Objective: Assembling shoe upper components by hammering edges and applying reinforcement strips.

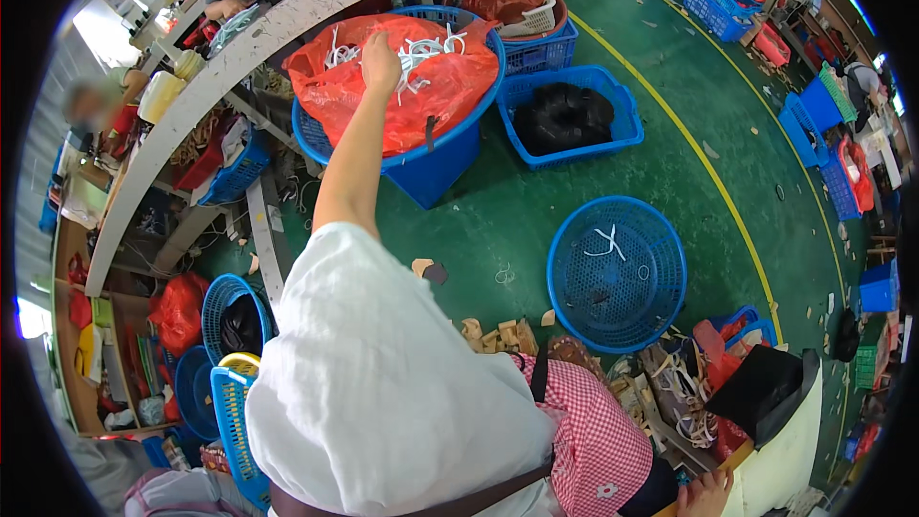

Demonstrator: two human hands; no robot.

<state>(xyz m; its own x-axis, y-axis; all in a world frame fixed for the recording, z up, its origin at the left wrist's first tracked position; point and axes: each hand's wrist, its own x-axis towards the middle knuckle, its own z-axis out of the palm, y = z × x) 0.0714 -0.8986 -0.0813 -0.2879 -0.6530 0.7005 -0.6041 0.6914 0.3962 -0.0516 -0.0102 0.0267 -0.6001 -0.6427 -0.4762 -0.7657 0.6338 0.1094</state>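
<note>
Resting among white straps (418,54) on red plastic (421,120) in the blue tub (436,168), my left hand (381,65) seems at the picking-out step; I can't tell either grip (right hand (706,496) beside the cream tabletop (780,452)). Next calls for an untangled lift.

Right hand (706,495) cut off by lower edge, co-worker's head (86,103) blurred

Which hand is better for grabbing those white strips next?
Probably the left hand: it's among the white strips on the red plastic bag. The right hand is far off, by the pale table's edge.
</note>
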